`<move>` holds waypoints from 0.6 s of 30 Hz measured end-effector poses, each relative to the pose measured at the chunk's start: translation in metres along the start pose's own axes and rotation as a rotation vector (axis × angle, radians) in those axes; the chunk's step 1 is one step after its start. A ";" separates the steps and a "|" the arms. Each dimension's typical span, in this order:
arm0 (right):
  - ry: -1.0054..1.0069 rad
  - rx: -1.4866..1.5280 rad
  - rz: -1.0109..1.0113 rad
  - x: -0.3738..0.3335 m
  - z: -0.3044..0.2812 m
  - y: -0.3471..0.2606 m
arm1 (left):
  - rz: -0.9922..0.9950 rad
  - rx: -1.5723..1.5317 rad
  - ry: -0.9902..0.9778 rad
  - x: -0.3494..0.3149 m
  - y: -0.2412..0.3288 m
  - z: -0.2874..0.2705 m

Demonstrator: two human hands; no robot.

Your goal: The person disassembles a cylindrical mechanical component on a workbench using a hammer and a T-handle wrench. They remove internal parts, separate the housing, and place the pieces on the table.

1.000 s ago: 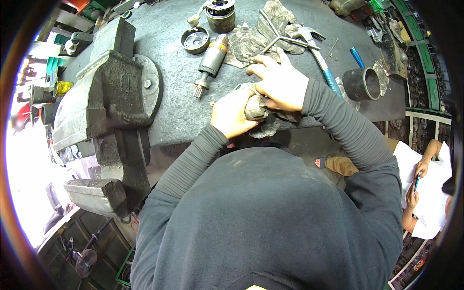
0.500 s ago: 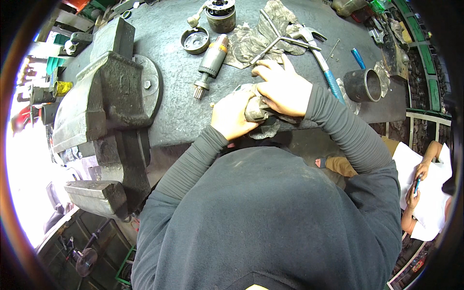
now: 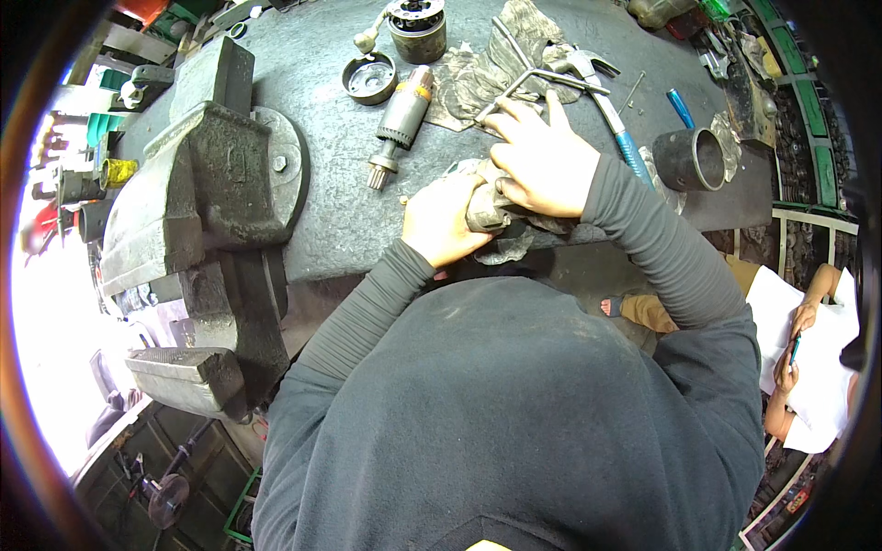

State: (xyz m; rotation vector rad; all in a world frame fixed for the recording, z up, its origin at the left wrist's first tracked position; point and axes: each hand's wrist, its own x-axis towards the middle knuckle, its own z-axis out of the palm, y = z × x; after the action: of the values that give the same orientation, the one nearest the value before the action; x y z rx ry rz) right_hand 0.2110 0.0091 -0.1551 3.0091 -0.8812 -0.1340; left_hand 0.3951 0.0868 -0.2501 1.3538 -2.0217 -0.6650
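At the near edge of the bench my left hand (image 3: 443, 222) is closed around a grey cast-metal housing (image 3: 484, 213), which its fingers and a cloth partly hide. My right hand (image 3: 549, 163) is at the right side of that housing. Its thumb and one finger close in on the part, while other fingers stick out, spread. Whether a small piece sits between them is hidden. Beyond my left hand lies a motor armature (image 3: 402, 119) with a toothed shaft end. A crumpled grey rag (image 3: 470, 84) carries a three-armed metal wrench (image 3: 527, 75), just beyond my right fingertips.
A big bench vise (image 3: 207, 174) fills the left. Behind the armature stand a round metal cap (image 3: 370, 78) and a motor part (image 3: 418, 35). To the right are a blue-handled hammer (image 3: 627, 147), a dark hollow cylinder (image 3: 689, 161) and a seated person (image 3: 808, 358) holding a phone.
My right hand has shifted slightly up and right, its outer fingers spreading farther apart. The left hand stays on the housing. Bench items have not moved.
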 end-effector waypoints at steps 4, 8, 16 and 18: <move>-0.007 0.010 -0.072 0.001 -0.001 -0.008 | -0.014 -0.030 -0.004 0.001 0.002 -0.001; -0.032 -0.004 -0.047 0.001 0.004 -0.008 | -0.012 -0.024 -0.014 0.002 0.003 -0.002; -0.020 0.079 -0.007 -0.001 0.001 -0.005 | -0.026 -0.012 -0.047 0.003 0.004 -0.004; -0.006 0.037 -0.007 -0.004 0.003 -0.004 | -0.013 0.001 -0.030 0.003 0.003 -0.003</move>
State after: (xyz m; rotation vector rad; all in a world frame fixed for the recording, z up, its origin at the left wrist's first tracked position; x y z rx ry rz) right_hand 0.2098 0.0146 -0.1580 3.0478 -0.8832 -0.1280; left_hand 0.3947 0.0851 -0.2456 1.3660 -2.0388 -0.6943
